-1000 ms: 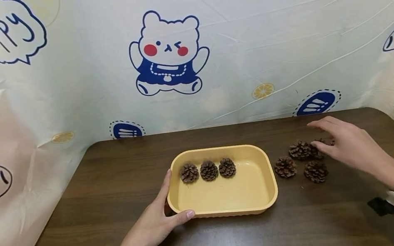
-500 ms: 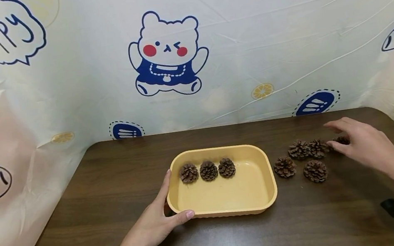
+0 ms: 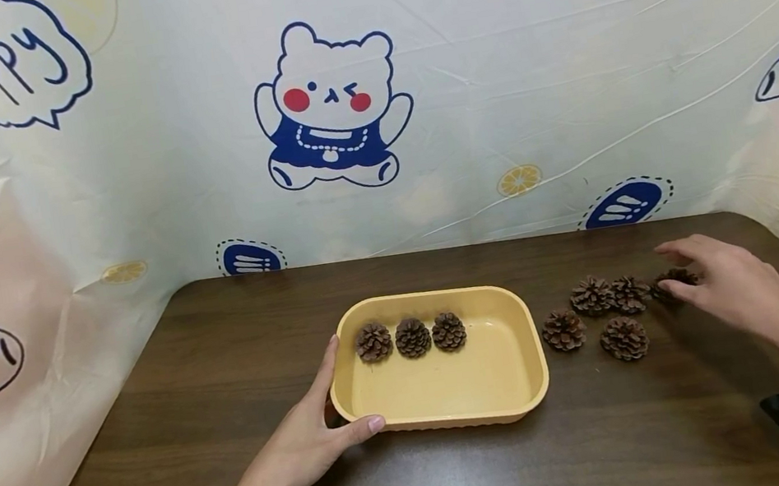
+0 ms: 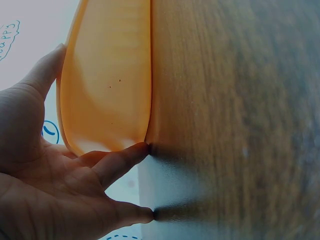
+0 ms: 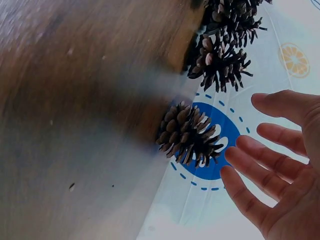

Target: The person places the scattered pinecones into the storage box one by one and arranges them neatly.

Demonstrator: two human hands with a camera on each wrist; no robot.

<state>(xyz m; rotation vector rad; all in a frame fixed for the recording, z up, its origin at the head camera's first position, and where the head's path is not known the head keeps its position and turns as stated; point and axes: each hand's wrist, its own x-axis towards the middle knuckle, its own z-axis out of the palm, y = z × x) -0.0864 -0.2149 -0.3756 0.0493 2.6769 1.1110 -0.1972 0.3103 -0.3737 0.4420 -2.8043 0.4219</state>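
Fingers (image 4: 117,162) of the left hand (image 3: 300,455) lie nearly straight along the near-left corner of the yellow tray (image 3: 522,390), thumb on its front rim, steadying it rather than gripping; the tray looks like smooth, thin moulded plastic with rounded corners, probably light and apt to slide on the dark wood-grain counter (image 3: 226,357). Inside it, along the far wall, three pine cones (image 3: 412,337) sit in a row, close together. Further right on the counter lie four loose pine cones (image 3: 603,314) in a small cluster, and just beyond them the end pine cone (image 5: 190,134) sits at the fingertips of the right hand (image 3: 732,286), whose fingers (image 5: 260,155) are spread and relaxed, holding nothing. That cone likely weighs very little; its woody scales are stiff, open and prickly, brittle at the tips, so a gentle pinch around its widest girth seems safest. Behind stands a crinkled cartoon-bear backdrop (image 3: 329,110).
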